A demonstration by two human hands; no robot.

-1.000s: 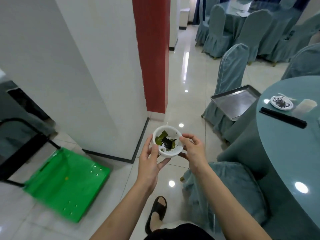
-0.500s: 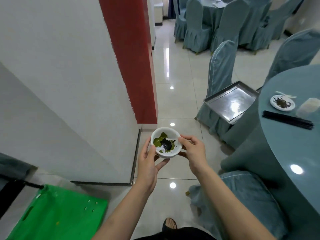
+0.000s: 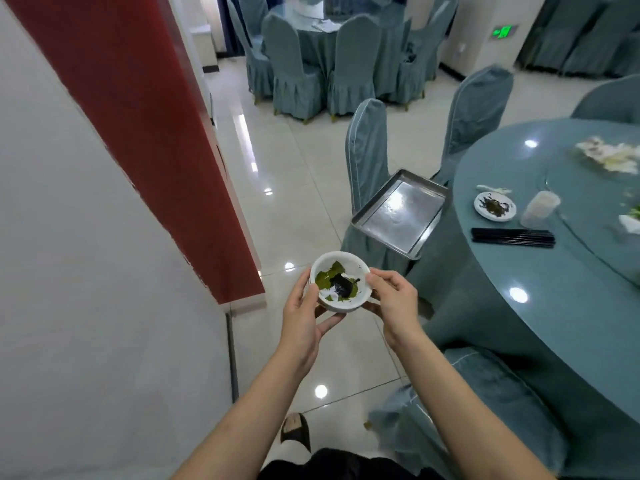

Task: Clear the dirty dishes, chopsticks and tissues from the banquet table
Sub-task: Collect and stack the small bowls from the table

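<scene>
1. Spillage is the main risk: the bowl, at frame centre over the floor and well left of the worktop, is clamped only at its rim, by the left hand and right hand (leafy scraps inside), so a tilt could tip them out.
2. Chopsticks and the saucer lie uncleared at right.
3. Blurred litter at the upper right edge is unreadable; the bowl's underside is hidden.

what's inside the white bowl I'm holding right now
The white bowl, held by left hand and right hand, contains green leafy scraps, a dark lump and white bits. Its bottom beneath them is hidden.
</scene>
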